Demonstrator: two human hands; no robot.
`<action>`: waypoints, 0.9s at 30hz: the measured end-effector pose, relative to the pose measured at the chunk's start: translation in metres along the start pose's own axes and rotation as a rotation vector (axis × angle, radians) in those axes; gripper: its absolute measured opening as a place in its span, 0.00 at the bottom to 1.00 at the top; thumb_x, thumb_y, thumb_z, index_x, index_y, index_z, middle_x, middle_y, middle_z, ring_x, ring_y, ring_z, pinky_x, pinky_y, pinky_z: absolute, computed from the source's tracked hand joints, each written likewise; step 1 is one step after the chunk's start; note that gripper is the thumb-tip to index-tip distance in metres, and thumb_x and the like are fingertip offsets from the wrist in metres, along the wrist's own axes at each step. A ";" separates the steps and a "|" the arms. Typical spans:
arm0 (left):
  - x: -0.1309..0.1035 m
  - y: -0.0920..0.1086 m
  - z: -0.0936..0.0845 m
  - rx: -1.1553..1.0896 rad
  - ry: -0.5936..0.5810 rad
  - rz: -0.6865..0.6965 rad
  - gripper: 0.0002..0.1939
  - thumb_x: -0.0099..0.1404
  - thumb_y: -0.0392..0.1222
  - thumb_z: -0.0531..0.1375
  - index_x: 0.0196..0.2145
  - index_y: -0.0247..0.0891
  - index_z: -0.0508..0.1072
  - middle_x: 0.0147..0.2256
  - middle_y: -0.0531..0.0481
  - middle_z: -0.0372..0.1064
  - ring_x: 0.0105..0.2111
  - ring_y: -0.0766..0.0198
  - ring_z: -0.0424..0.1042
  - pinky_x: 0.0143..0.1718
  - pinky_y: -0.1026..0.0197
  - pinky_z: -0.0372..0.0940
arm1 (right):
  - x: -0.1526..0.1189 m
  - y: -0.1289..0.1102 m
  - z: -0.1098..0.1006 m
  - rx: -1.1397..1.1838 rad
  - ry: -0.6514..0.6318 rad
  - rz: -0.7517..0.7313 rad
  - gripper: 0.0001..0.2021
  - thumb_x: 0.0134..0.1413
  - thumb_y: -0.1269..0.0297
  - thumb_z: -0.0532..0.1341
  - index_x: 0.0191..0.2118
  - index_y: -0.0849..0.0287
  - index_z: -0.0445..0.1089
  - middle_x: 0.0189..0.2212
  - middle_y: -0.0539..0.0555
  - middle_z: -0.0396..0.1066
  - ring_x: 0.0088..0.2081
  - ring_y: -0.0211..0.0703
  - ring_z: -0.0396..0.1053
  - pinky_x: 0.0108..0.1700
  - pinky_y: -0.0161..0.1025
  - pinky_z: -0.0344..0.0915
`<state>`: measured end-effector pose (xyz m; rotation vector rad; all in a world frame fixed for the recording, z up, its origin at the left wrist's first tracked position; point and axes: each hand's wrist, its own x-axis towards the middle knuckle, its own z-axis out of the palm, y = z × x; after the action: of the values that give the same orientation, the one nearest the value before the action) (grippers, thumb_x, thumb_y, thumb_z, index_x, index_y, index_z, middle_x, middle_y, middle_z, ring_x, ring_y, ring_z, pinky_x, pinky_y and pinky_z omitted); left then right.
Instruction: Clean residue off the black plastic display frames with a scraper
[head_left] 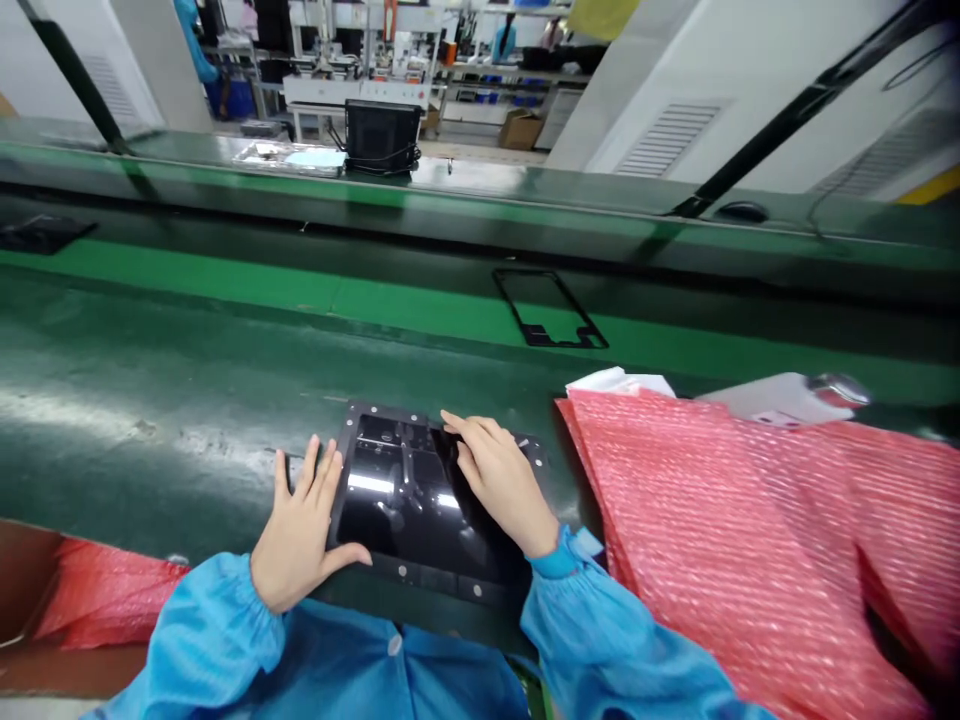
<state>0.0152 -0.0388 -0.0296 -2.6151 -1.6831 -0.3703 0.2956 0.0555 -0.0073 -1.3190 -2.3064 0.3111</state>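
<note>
With noon straight ahead of the person, a flat black object (45, 235) lay at half past ten, on a bright green strip (225, 275) beyond the dark green worktop (187, 400). At nine o'clock, crumpled red plastic wrap (112, 590) sat in a brown cardboard box (22, 570). The left hand (300, 540), at about eleven, was spread wide, its fingers along the left edge of a glossy black rectangular panel (409, 510) and its thumb over the near left corner. That panel lay flat on the worktop at twelve, its dark border dotted with pale round spots. The right hand (502, 480), at one o'clock, lay over the panel's far right part, its fingers narrowly together; whether they pinched anything, I could not tell. Farther out at one, a thin black rectangular frame (536, 334) rested on the green strip. Red bubble-wrap sheets (712, 510) were piled between two and three.
</note>
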 end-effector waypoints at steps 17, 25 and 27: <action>-0.002 -0.001 -0.005 -0.309 0.021 -0.021 0.36 0.67 0.56 0.54 0.67 0.40 0.47 0.68 0.37 0.32 0.68 0.41 0.26 0.63 0.30 0.34 | 0.018 -0.002 -0.044 0.446 -0.128 0.071 0.12 0.57 0.68 0.57 0.47 0.53 0.60 0.42 0.52 0.67 0.45 0.44 0.67 0.50 0.45 0.65; 0.029 0.034 -0.023 -1.222 0.220 -0.281 0.14 0.71 0.46 0.52 0.51 0.41 0.65 0.54 0.41 0.65 0.57 0.54 0.63 0.56 0.54 0.60 | 0.026 -0.025 -0.097 0.488 0.076 0.068 0.10 0.59 0.58 0.60 0.43 0.54 0.62 0.36 0.52 0.67 0.35 0.42 0.70 0.39 0.41 0.69; 0.056 0.032 -0.034 -1.394 0.327 -0.290 0.11 0.69 0.48 0.55 0.44 0.40 0.67 0.44 0.46 0.70 0.46 0.59 0.69 0.48 0.60 0.63 | 0.027 -0.035 -0.114 0.375 0.272 0.031 0.10 0.59 0.58 0.60 0.45 0.54 0.63 0.39 0.54 0.67 0.40 0.46 0.70 0.44 0.44 0.68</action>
<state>0.0596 -0.0070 0.0187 -2.4840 -2.0146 -2.5734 0.3143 0.0570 0.1136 -1.1298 -1.8916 0.5123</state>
